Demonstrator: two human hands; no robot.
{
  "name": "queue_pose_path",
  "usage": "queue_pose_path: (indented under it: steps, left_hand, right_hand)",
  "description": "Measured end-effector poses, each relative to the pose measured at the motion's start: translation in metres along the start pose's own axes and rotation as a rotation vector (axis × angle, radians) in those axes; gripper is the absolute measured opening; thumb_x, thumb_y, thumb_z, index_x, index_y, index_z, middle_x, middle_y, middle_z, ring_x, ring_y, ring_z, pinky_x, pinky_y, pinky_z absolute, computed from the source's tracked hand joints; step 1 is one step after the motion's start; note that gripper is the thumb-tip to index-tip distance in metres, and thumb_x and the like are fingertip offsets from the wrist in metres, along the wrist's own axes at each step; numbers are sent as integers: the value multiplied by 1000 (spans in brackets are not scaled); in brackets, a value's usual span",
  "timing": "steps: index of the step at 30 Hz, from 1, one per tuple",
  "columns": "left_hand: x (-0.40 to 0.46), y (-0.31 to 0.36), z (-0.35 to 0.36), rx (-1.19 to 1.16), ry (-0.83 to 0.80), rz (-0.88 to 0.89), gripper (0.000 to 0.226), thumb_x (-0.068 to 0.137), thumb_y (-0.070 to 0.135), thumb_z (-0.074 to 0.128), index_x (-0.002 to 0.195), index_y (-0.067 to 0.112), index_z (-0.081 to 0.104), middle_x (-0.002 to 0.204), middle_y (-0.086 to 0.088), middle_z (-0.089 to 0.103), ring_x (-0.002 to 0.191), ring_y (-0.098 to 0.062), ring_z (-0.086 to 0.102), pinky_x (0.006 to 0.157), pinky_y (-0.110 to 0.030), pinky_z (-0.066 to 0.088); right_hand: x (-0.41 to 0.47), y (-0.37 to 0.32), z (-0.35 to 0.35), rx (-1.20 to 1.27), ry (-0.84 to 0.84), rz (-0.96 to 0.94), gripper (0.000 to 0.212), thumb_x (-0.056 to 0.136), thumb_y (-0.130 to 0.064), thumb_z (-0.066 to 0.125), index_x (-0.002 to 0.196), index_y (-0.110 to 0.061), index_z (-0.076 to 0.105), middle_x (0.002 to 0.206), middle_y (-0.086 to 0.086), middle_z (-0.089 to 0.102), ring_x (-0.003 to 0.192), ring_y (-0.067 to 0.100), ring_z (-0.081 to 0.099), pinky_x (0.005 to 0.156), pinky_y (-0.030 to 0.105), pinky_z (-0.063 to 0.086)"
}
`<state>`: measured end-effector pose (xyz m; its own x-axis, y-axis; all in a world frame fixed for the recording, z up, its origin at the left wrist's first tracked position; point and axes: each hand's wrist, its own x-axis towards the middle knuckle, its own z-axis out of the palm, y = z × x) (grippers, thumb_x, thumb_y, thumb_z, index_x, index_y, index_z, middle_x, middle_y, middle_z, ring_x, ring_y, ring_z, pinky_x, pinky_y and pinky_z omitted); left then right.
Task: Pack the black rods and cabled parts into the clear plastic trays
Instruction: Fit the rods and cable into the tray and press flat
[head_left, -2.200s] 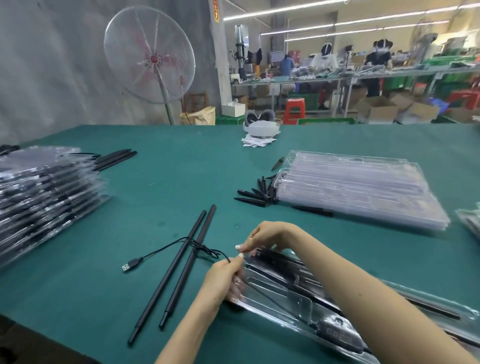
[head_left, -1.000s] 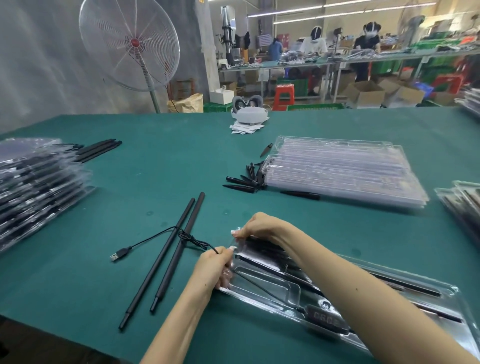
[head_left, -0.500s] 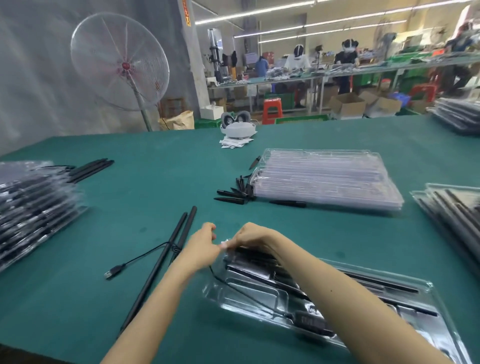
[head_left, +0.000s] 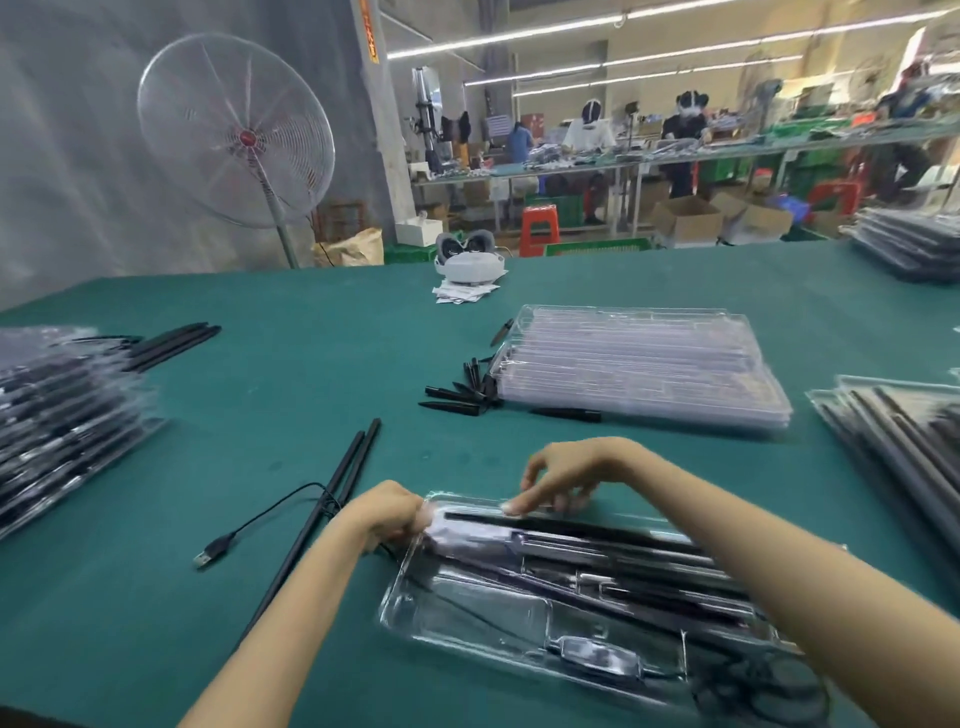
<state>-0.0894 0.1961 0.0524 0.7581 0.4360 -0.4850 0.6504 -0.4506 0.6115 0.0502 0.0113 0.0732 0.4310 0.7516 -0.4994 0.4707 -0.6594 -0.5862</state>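
The landmark is the clear tray (head_left: 467, 618) lying on the green table (head_left: 311, 364) directly in front of the person.

Far left of the tray: a stack of filled trays (head_left: 62, 415), with a few loose black rods (head_left: 176, 343) at its far edge. Behind it, off the table, a standing fan (head_left: 236, 132).

Just left of the tray: two long black rods (head_left: 332, 499) lying side by side, with a thin black cable (head_left: 275, 512) crossing them and ending in a USB plug (head_left: 210, 551) further left.

At the tray's near-left corner: the left hand (head_left: 387, 514), fingers curled at the tray's edge. The picture is blurred here, so whether it pinches the plastic or the cable cannot be told.

In the tray: black rods in the long channels and a cabled part (head_left: 597, 657) in the near compartment.

Over the tray's far edge: the right hand (head_left: 563, 475), its fingers loosely bent, fingertips (head_left: 514, 504) touching the end of the rearmost rod. A firm grip is not evident.

Beyond the tray, to the right: a stack of empty clear trays (head_left: 644, 364), small black pointed pieces (head_left: 462, 389) at its left end. Far right: more filled trays (head_left: 904, 441).
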Motion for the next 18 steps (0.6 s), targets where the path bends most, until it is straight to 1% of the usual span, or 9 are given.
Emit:
queue_pose_path:
  steps: [2,7,9,11,12,13,14,15,18]
  left_hand:
    - [1,-4,-3,-54,11,3,40,87,-14,40,55,9,44,41,5,41,41,-6,34,40,-14,24]
    - [-1,-4,-1,-56,12,-8,35,87,-15,37,63,8,49,50,6,52,55,-11,34,49,-20,37]
    - [0,-7,-1,-58,-13,6,34,88,-13,37,65,10,45,70,2,56,64,-12,38,67,-28,48]
    - [0,-9,-3,-101,-42,46,24,94,-1,47,73,9,51,85,-6,54,65,-12,47,72,-29,46]
    - [-1,-9,-3,-115,-63,68,16,95,12,55,81,6,58,87,-7,54,74,-14,57,78,-33,47]
    - [-1,-10,-4,-124,-80,80,23,91,28,63,91,4,61,90,-7,58,105,-21,59,86,-37,47]
    - [1,-11,-4,-116,-81,84,36,83,39,70,93,5,62,91,-4,61,97,-25,62,86,-36,48]
    - [2,-12,-2,-85,-70,101,38,75,42,76,84,9,58,83,0,61,79,-16,52,76,-31,48]
    - [10,-14,5,52,21,125,45,73,32,81,69,13,41,63,4,53,68,-12,54,59,-25,37]
  right_hand:
    - [-14,19,-5,-50,-109,26,30,75,-51,75,80,-25,62,65,-10,53,56,5,47,52,17,37]
    - [-21,34,14,-237,11,9,49,62,-49,85,65,-21,45,59,-12,44,54,10,38,53,27,29]
    - [-22,33,19,-230,57,29,53,60,-47,86,63,-19,42,57,-10,43,54,11,38,52,28,28]
    - [-22,33,21,-212,63,53,55,59,-47,87,62,-19,39,57,-10,43,55,11,38,52,28,27]
    - [-23,31,21,-212,64,64,56,59,-46,87,62,-19,39,57,-11,43,55,11,38,52,27,27]
    - [-23,30,21,-217,65,75,56,58,-46,88,62,-20,39,58,-11,43,55,10,39,51,26,28]
    - [-23,29,21,-221,63,80,56,58,-46,88,62,-20,39,58,-11,43,56,11,39,52,26,28]
    - [-23,29,22,-223,61,80,56,58,-46,88,62,-19,39,59,-10,44,56,13,39,52,28,27]
    - [-23,30,23,-218,73,65,55,58,-47,87,64,-19,41,61,-7,45,58,15,40,54,30,27]
